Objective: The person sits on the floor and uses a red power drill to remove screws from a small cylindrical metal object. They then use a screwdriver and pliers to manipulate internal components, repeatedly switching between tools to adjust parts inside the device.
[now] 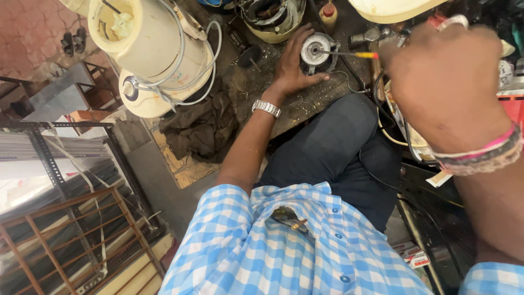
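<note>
On the cluttered bench, the left hand (292, 63) clamps the round motor (316, 52) — the right hand (445, 82), fist closed, levels its screwdriver (349, 54) leftward into the motor's centre.

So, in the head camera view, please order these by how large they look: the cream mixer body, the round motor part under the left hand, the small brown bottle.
1. Cream mixer body, clearly largest.
2. Round motor part.
3. Small brown bottle, smallest.
</note>
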